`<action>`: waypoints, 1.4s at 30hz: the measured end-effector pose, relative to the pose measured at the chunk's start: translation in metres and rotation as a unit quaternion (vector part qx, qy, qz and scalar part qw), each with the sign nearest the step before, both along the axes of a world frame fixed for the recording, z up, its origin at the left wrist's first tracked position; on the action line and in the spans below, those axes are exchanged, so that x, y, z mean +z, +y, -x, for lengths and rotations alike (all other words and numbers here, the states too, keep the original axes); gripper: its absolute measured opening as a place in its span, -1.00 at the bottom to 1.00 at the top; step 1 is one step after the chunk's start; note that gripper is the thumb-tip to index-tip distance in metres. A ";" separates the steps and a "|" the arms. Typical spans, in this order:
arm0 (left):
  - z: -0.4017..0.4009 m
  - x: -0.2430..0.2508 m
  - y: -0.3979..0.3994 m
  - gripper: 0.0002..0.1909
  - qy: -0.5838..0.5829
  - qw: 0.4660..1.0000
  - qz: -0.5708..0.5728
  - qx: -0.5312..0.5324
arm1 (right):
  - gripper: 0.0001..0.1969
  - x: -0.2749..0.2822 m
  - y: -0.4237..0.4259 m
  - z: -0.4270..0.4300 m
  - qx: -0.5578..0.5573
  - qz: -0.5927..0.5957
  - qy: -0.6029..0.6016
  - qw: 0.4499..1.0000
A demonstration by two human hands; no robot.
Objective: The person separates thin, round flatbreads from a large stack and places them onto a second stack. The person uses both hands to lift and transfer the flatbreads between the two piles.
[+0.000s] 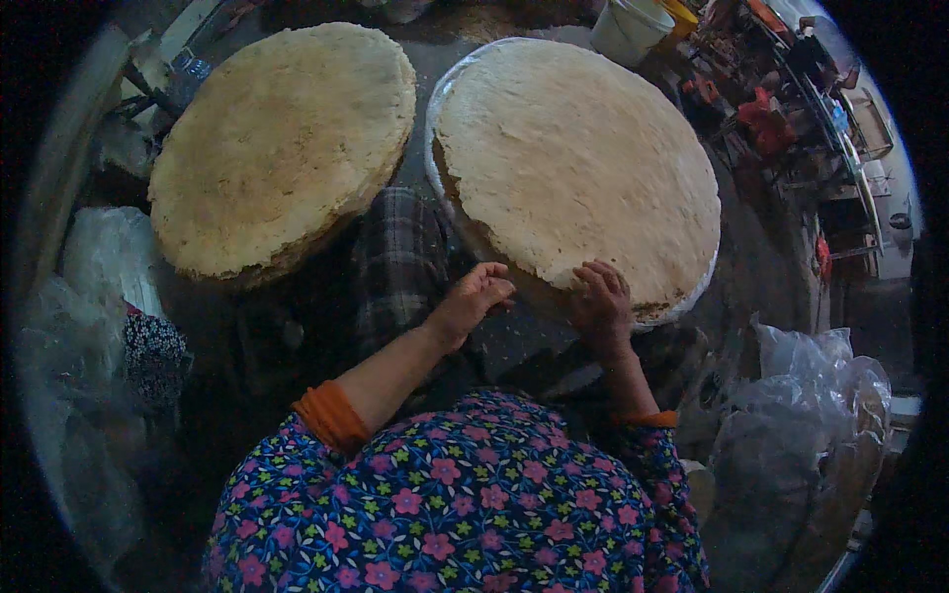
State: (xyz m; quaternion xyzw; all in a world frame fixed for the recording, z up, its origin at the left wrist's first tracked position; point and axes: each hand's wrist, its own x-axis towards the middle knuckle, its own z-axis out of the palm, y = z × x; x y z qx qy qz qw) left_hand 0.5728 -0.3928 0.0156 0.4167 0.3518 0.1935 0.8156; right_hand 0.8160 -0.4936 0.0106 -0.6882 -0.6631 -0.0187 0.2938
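Two large, round, flat slabs of a pale, crusty material lie before me; I cannot tell what they are made of. The right slab (578, 163) rests on a round base with a shiny, whitish rim. The left slab (285, 148) has a rough, broken lower edge. My right hand (604, 304) is at the near edge of the right slab, its curled fingertips on the surface. Just off that slab's lower left edge is my left hand (474, 300), fingers bent; whether it pinches something small is unclear.
A white bucket (632, 30) stands beyond the right slab. Clear plastic bags (801, 415) lie at the right, and more plastic sheeting (81, 415) at the left. Checked cloth (397, 259) shows between the slabs. Red items (765, 122) and clutter lie at the upper right.
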 end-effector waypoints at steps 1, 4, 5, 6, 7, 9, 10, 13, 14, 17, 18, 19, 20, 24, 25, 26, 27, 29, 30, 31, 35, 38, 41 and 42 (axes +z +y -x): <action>0.000 -0.003 -0.001 -0.42 -0.009 1.000 -0.003 0.001 | -0.60 0.004 0.001 -0.001 0.001 0.004 0.005 1.000; -0.002 -0.007 -0.003 -0.42 -0.014 1.000 -0.009 0.002 | -0.64 0.013 0.000 -0.007 0.006 0.020 -0.015 1.000; -0.003 -0.008 -0.003 -0.42 -0.006 1.000 -0.007 0.002 | -0.66 0.011 0.000 -0.011 0.006 0.015 -0.017 1.000; -0.004 -0.006 -0.003 -0.43 0.001 1.000 -0.005 0.001 | -0.67 0.010 -0.001 -0.015 0.005 0.011 -0.019 1.000; -0.005 -0.005 -0.004 -0.43 0.009 1.000 -0.003 0.000 | -0.69 0.009 -0.001 -0.017 0.004 0.007 -0.021 1.000; -0.006 -0.003 -0.005 -0.42 -0.004 1.000 0.001 -0.003 | -0.73 0.015 -0.002 -0.020 0.020 0.009 -0.036 0.999; -0.006 -0.003 -0.005 -0.42 -0.009 1.000 0.003 -0.004 | -0.74 0.018 -0.002 -0.020 0.029 0.009 -0.042 0.999; -0.007 -0.005 -0.004 -0.41 -0.005 1.000 -0.002 -0.013 | -0.77 0.016 -0.002 -0.026 0.009 0.023 -0.014 1.000; -0.007 -0.005 -0.005 -0.41 -0.007 1.000 -0.002 -0.012 | -0.77 0.017 -0.003 -0.028 0.010 0.026 -0.008 1.000; -0.008 -0.008 -0.005 -0.41 -0.008 1.000 -0.005 -0.009 | -0.77 0.024 0.000 -0.031 0.029 0.024 -0.010 0.999; -0.007 -0.008 -0.005 -0.41 -0.008 1.000 -0.007 -0.008 | -0.77 0.027 0.000 -0.031 0.043 0.017 -0.026 0.999; -0.007 -0.007 -0.005 -0.42 -0.007 1.000 -0.009 -0.008 | -0.77 0.028 0.000 -0.032 0.057 0.011 -0.042 0.997; -0.007 -0.008 -0.005 -0.42 -0.008 1.000 -0.010 -0.009 | -0.77 0.023 0.001 -0.033 0.039 0.008 -0.047 0.998; -0.009 -0.013 -0.005 -0.43 -0.021 1.000 -0.003 -0.009 | -0.75 0.005 0.008 -0.030 0.011 -0.014 -0.096 0.995; -0.008 -0.014 -0.005 -0.43 -0.024 1.000 0.001 -0.007 | -0.73 0.004 0.011 -0.028 0.016 -0.023 -0.113 0.993; -0.009 -0.016 -0.005 -0.43 -0.025 1.000 0.004 -0.004 | -0.78 0.006 0.013 -0.029 0.009 -0.023 -0.124 0.992; -0.010 -0.015 -0.005 -0.43 -0.028 1.000 0.006 0.000 | -0.81 0.015 0.016 -0.028 0.002 -0.022 -0.136 0.991; -0.010 -0.013 -0.005 -0.43 -0.026 1.000 0.013 0.006 | -0.86 0.030 0.023 -0.030 -0.011 -0.021 -0.153 0.988; -0.010 -0.011 -0.006 -0.44 -0.022 1.000 0.015 0.007 | -0.87 0.037 0.026 -0.039 -0.018 -0.022 -0.157 0.987; -0.010 -0.010 -0.005 -0.45 -0.018 1.000 0.018 0.009 | -0.87 0.049 0.032 -0.043 -0.024 -0.022 -0.162 0.986; -0.011 -0.019 0.011 -0.49 -0.122 0.984 0.124 0.032 | -0.85 0.100 0.041 -0.055 -0.015 -0.092 -0.150 0.984; -0.016 -0.014 0.040 -0.46 -0.252 0.945 0.187 0.087 | -0.85 0.119 0.039 -0.053 -0.024 -0.108 -0.166 0.980; -0.028 0.002 0.082 -0.38 -0.296 0.933 0.154 0.132 | -0.82 0.114 0.029 -0.048 -0.017 -0.128 -0.181 0.975; -0.031 0.002 0.093 -0.35 -0.285 0.938 0.143 0.136 | -0.79 0.107 0.027 -0.043 -0.017 -0.121 -0.180 0.976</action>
